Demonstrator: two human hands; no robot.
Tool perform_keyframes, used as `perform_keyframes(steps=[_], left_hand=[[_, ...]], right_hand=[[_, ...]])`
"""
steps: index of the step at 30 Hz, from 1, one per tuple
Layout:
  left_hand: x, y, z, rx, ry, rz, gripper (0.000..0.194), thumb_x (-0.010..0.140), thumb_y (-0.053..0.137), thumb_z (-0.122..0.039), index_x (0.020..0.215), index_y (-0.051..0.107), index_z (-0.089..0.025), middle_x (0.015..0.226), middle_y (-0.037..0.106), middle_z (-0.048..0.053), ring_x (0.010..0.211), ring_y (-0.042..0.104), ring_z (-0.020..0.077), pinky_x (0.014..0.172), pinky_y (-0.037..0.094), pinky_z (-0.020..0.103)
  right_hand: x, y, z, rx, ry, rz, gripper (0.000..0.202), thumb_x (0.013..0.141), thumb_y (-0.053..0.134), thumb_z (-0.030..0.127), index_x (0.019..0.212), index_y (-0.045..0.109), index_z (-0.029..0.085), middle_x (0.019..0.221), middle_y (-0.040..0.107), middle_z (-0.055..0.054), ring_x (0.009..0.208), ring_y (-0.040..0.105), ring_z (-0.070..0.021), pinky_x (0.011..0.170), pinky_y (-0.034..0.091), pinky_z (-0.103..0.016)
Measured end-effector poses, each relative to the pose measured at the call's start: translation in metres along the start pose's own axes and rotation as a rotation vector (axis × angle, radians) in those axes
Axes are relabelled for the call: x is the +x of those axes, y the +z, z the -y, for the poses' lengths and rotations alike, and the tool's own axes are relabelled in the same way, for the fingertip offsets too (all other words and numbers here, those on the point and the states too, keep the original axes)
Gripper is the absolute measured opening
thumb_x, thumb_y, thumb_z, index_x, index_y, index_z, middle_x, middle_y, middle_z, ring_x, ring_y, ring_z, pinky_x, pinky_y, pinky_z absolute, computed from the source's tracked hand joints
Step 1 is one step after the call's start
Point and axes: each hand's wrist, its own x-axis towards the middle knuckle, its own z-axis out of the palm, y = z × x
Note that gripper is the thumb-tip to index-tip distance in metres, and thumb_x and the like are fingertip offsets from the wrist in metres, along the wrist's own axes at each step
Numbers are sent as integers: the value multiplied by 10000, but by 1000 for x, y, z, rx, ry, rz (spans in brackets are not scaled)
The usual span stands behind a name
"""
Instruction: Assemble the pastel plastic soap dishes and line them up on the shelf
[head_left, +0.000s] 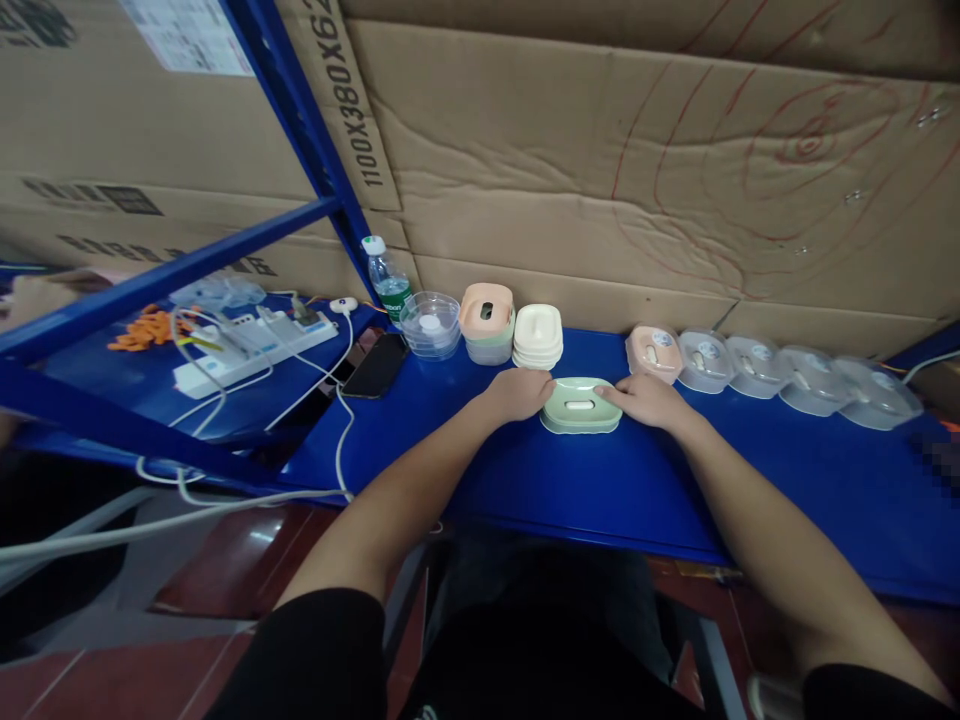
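A light green food-container lid (581, 392) with a white tab in its middle lies in front of me on the blue table. A thin paler band shows under its front edge; how much of a box is beneath it I cannot tell. My left hand (523, 393) is closed at its left end, fingertips on the rim. On the opposite end my right hand (652, 402) grips the rim, its thumb resting on the lid's top. Just behind stand stacked cream lids (538, 335). A peach-lidded container (652, 353) is close behind my right hand.
Several clear lidded containers (757, 365) line the back right. Left of the cream stack are a peach-and-green stack (487, 318), clear bowls (431, 328), a water bottle (388, 285) and a phone (376, 366). White cables and a power strip (255, 352) lie beyond the blue post (281, 110).
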Motion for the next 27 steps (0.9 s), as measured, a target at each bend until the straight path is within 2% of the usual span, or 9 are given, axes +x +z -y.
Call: perform_keyframes(steps=[6,9,12,14,16,19,21,24,27], left_hand=[[0,-2,2,-25,-1,-2,438,1079,377,-389,1152,758,-186,1214,788,107,1125,733,283,922,550,381],[0,-1,4,-59,-11,-57,397,1061,457,-422,1231,745,-208,1204,793,86,1131,731,270,933,545,367],[2,-3,7,-93,-39,-152,380,1035,538,-464,1229,748,-214,1056,811,70,1065,743,266,899,543,360],[1,-11,11,-119,-68,-272,357,1021,572,-464,1210,751,-219,985,805,60,1016,744,256,872,538,350],[-1,-24,21,-134,-122,-452,326,1012,587,-425,1213,745,-221,1032,795,69,1032,734,252,882,531,347],[-10,-48,48,-87,-307,-745,282,1006,544,-320,1154,751,-198,1192,747,124,1120,697,282,954,517,387],[-17,-60,69,-16,-408,-832,293,969,532,-267,1141,754,-183,1236,713,157,1172,665,319,1017,499,439],[-27,-68,94,63,-551,-804,312,888,619,-345,1116,768,-193,1351,663,189,1289,579,415,1080,450,556],[-30,-68,106,73,-631,-646,398,868,625,-475,1117,777,-204,1386,663,199,1335,534,463,1116,392,630]], right_hand=[[-1,-2,3,-20,17,7,710,976,347,805,646,586,223,741,711,-88,749,669,-245,628,375,-340],[-1,-1,2,-16,9,14,711,979,341,801,661,600,220,769,723,-98,781,680,-253,642,383,-339],[0,0,1,-11,4,24,714,980,338,801,671,614,220,775,725,-98,790,684,-256,658,391,-337],[1,0,1,-10,13,29,713,978,346,804,666,611,221,763,722,-92,778,682,-253,655,391,-335],[1,1,1,-11,25,28,709,976,358,807,664,607,221,758,721,-88,770,682,-251,648,390,-334],[1,1,0,-11,22,17,702,979,369,801,674,619,220,769,728,-91,777,688,-256,643,395,-334],[2,2,-1,-7,13,12,700,984,373,791,681,633,216,778,734,-97,786,696,-261,650,407,-334],[2,2,-1,-5,15,12,695,986,379,782,692,648,214,782,740,-100,791,703,-263,656,417,-334],[1,2,0,-7,15,12,697,985,375,782,694,654,214,775,738,-99,778,699,-259,649,411,-335]])
